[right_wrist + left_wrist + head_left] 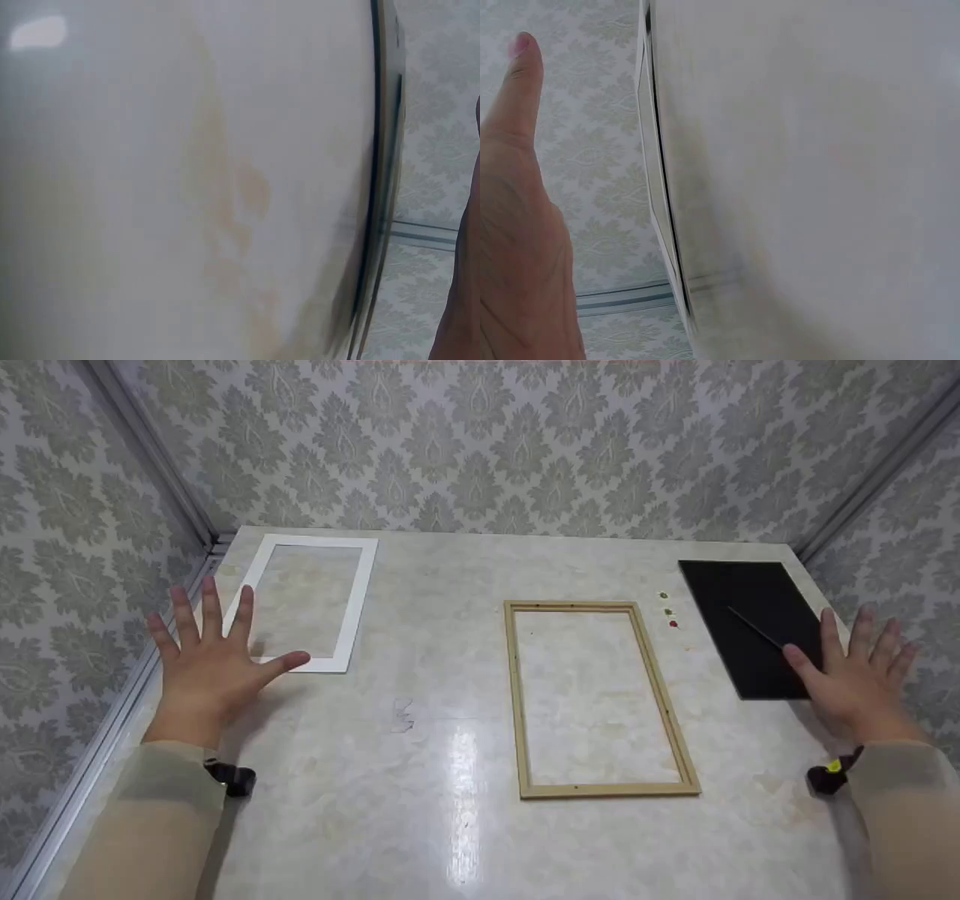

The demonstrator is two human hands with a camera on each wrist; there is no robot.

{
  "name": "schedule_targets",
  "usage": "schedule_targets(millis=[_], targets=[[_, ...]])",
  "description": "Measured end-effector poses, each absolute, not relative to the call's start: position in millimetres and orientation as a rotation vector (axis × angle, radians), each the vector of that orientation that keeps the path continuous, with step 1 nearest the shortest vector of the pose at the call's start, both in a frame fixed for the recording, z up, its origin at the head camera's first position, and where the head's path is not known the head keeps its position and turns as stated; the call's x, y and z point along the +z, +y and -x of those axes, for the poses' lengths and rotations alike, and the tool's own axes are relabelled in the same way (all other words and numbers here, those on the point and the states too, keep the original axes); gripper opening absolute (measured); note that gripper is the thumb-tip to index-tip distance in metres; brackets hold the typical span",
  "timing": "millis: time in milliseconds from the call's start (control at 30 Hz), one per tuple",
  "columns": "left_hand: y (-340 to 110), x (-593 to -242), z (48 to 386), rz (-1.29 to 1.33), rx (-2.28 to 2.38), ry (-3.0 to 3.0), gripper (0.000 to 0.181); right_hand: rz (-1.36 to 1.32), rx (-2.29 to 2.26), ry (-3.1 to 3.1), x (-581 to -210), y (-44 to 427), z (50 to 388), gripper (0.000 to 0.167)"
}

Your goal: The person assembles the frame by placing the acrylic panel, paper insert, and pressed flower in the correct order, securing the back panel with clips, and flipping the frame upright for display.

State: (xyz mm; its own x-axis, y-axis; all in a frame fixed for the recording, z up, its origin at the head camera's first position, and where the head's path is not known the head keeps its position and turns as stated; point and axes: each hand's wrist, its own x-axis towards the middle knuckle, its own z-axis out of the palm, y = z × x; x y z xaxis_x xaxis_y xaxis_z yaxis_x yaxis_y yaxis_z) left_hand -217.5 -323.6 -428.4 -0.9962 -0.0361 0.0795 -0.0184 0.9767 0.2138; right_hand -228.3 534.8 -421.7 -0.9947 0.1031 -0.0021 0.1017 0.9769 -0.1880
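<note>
Lying flat, white rectangular frame point(352, 611)

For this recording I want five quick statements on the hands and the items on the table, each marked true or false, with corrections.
1. The wooden frame lies on the table. True.
2. The left hand is spread open and holds nothing. True.
3. The right hand grips the wooden frame. False: it is spread at the black panel's side of the table.
4. In the head view, the white frame is left of the wooden frame. True.
5. The small pieces lie inside the wooden frame. False: they lie between it and the black panel.
</note>
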Motion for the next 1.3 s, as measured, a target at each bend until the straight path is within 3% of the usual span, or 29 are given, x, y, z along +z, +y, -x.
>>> schedule_targets(millis=[267,567,833,1100,1300], targets=[[-311.3,-412.8,213.1,-0.115,-0.318,-2.96,0.134,0.087,0.352,-3.006,-408.0,510.1,230.4,0.102],[-265.5,-369.0,199.8,-0.027,-0.495,-2.739,0.13,-0.032,0.682,-2.678,-375.1,429.5,220.6,0.091],[-221.9,-348.5,194.1,-0.007,-0.736,-2.613,0.105,-0.251,0.752,-2.696,-364.3,377.7,213.5,0.083],[-202.8,-352.9,195.8,-0.045,-0.939,-2.781,0.103,-0.323,1.004,-2.855,-380.0,357.6,216.8,0.07],[-199.5,-377.8,207.2,-0.008,-0.99,-3.017,0.095,-0.241,1.043,-3.073,-398.4,353.4,223.7,0.065]])
